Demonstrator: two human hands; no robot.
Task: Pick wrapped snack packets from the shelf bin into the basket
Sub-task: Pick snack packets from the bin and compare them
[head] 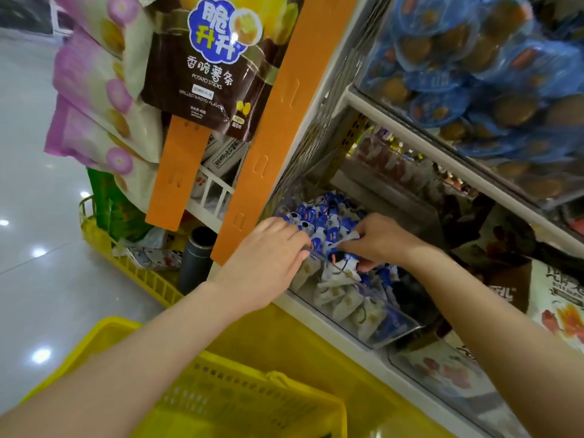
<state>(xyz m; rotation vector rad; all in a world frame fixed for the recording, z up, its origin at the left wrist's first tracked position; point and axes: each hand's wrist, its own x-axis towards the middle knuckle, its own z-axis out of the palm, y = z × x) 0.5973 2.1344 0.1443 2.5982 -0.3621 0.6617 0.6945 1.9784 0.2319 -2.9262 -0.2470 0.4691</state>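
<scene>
Both bare forearms run up from the lower edge of the frame and meet at the centre, over a clear plastic shelf bin (395,330) heaped with blue-and-white wrapped snack packets (322,216).

The left hand (268,248) lies palm down at the bin's near left corner. Its wrist is straight and its fingers are close together and lightly bent, with the tips down among the packets. Whether it holds anything cannot be told.

The right hand (376,241) comes in from the right with the wrist cocked. Its fingers are curled and, with the thumb, pinch one packet (351,237) just above the heap, a white corner showing between them.

A yellow perforated plastic basket (252,403) sits below the arms at the bottom centre, next to the shelf front.

An orange plastic hanging strip (268,128) crosses the upper middle, with a brown potato-sticks bag (202,67) beside it. A second yellow basket (132,270) stands on the floor at the left. Blue-lidded snack cups (474,58) fill the upper right.
</scene>
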